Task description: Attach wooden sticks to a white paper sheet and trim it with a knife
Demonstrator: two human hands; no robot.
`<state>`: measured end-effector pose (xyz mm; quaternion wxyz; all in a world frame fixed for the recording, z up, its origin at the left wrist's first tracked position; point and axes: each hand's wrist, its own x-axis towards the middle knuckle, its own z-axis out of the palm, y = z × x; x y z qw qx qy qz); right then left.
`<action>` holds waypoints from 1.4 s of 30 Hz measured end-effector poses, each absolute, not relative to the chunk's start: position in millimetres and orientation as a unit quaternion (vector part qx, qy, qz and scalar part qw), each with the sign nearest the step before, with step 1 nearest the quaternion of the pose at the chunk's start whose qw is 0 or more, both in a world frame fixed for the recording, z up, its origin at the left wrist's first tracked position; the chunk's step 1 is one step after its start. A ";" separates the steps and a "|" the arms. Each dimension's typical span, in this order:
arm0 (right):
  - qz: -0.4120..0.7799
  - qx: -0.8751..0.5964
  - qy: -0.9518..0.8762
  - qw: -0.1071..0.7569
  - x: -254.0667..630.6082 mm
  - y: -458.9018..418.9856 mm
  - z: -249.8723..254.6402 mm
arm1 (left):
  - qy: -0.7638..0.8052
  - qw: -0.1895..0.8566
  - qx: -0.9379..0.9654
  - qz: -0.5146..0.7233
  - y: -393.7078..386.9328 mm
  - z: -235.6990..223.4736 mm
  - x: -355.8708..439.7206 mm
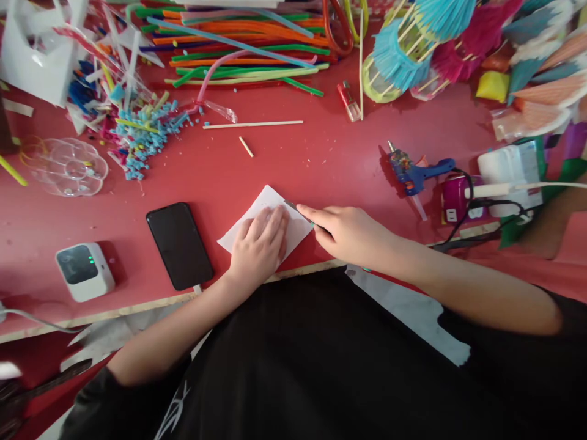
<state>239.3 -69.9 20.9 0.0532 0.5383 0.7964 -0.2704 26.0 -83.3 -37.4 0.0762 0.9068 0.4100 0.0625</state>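
Note:
A white, roughly square piece of paper point(267, 197) lies turned cornerwise near the front edge of the red table. My left hand point(260, 241) rests flat on it, fingers stretched out, pressing it against the tabletop. In my right hand point(342, 229) is a knife point(296, 209) with a thin dark blade, my index finger laid along its back. The blade lies over the paper's upper right edge, its tip close to my left fingertips. Most of the knife's handle is hidden inside my closed fingers.
Left of the paper lie a black phone point(180, 245) and a small white device point(85, 272). A blue glue gun point(415, 174) with its cord is on the right. Thin sticks point(253, 124), colourful pipe cleaners point(247, 46) and blue scraps point(144, 137) lie farther back.

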 end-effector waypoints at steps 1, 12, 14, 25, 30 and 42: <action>-0.271 0.538 0.796 0.059 238.9 -69.4 21.2 | 0.411 0.081 0.906 0.063 -83.1 -37.5 26.4; -0.252 0.527 0.800 0.135 231.1 -67.7 32.8 | 0.430 0.102 0.894 0.080 -84.1 -42.5 28.4; -0.247 0.529 0.798 0.149 230.5 -67.1 34.0 | 0.433 0.105 0.891 0.084 -84.4 -43.0 28.5; -0.193 0.508 0.790 0.284 209.3 -69.7 48.5 | 0.433 0.103 0.890 0.101 -84.7 -45.3 28.1; -0.200 0.495 0.779 0.328 200.2 -66.6 53.2 | 0.432 0.101 0.890 0.107 -85.2 -46.9 27.9; -0.216 0.501 0.791 0.276 206.8 -54.7 53.6 | 0.445 0.110 0.882 0.113 -85.2 -49.8 29.3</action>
